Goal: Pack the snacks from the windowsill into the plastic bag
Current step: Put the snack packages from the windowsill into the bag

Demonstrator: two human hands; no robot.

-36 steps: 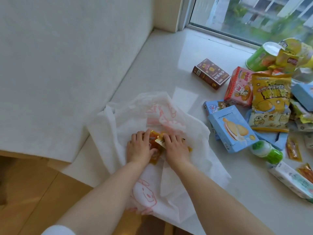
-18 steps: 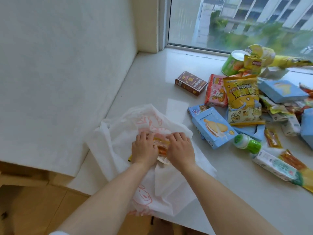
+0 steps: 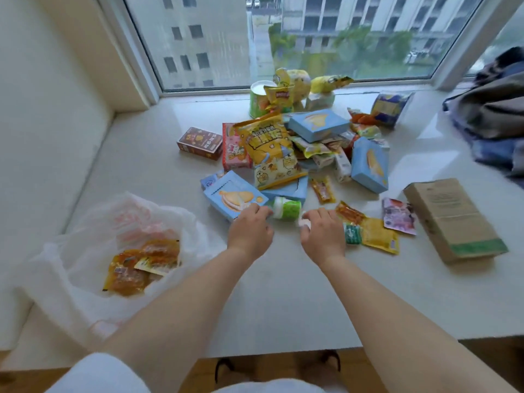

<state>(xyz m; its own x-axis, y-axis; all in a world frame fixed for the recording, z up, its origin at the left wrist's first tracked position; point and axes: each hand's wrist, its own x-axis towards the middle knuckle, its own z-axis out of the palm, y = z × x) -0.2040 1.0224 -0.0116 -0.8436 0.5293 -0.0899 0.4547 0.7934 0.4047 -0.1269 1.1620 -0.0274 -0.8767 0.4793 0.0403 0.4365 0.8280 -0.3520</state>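
Note:
The white plastic bag [image 3: 71,259] lies open on the left of the windowsill, with several orange snack packets [image 3: 143,265] inside it. A pile of snacks [image 3: 300,146] covers the middle of the sill: blue boxes, a yellow popcorn bag and a green cup. My left hand [image 3: 249,232] rests by the corner of a blue biscuit box [image 3: 232,197], its fingertips at the white cap of a small green bottle [image 3: 287,208]. My right hand [image 3: 321,235] curls over a white and green packet [image 3: 352,234], next to a yellow packet [image 3: 380,235] and an orange one [image 3: 350,214].
A brown cardboard box [image 3: 453,219] lies at the right, and a purple sachet [image 3: 398,215] lies beside it. Bundled dark clothing [image 3: 493,117] sits at the far right. The window glass [image 3: 283,38] bounds the back, a wall the left. The sill's front edge [image 3: 283,351] is near me.
Both hands have left the orange packets in the bag and moved right to the snack pile. The view has swung up and right toward the window.

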